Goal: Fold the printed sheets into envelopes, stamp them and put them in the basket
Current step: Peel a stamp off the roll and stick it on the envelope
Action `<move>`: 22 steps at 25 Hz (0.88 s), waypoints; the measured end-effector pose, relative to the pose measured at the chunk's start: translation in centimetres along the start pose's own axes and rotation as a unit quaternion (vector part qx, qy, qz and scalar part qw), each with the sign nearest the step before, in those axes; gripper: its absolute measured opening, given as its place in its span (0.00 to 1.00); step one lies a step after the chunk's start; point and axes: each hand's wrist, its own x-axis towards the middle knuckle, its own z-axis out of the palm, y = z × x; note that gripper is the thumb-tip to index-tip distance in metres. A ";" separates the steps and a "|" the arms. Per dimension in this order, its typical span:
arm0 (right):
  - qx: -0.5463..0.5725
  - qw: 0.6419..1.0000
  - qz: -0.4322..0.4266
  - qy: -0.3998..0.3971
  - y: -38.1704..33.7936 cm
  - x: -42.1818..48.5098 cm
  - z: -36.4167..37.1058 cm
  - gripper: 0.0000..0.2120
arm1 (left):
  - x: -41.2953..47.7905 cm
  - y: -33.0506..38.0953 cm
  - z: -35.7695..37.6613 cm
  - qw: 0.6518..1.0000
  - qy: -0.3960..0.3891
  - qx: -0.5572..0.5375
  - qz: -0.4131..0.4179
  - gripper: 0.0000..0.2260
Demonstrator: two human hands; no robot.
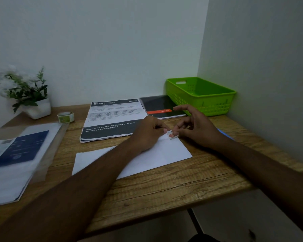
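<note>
A white envelope (157, 154) lies flat on the wooden desk (173, 189). My left hand (148, 132) rests on its upper right corner with the fingers curled. A small stamp (172, 136) sits at that corner, and my right hand (192, 126) presses it with a fingertip while the other fingers spread above. A stack of printed sheets (110, 119) lies behind the envelope. The green basket (201, 95) stands in the far right corner.
A dark booklet (161, 106) lies between the sheets and the basket. A roll of stickers (66, 117) and a potted plant (31, 98) stand at the far left. A clear folder with papers (12, 163) covers the left side. Walls close the back and right.
</note>
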 end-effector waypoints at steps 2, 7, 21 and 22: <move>0.000 1.000 -0.001 0.003 -0.1 0.0 0.0 0.34 | 0.0 0.0 0.0 1.000 0.000 0.001 -0.001 0.07; 0.001 1.000 0.001 0.012 -0.1 0.0 0.2 0.35 | -0.1 0.0 0.0 1.000 0.003 -0.003 -0.005 0.07; -0.017 1.000 -0.006 0.021 0.2 0.0 0.5 0.32 | -0.3 0.3 0.0 1.000 0.001 -0.023 -0.020 0.07; -0.017 1.000 -0.007 0.020 0.2 0.0 0.5 0.32 | -0.3 0.3 0.0 1.000 0.001 -0.023 -0.020 0.07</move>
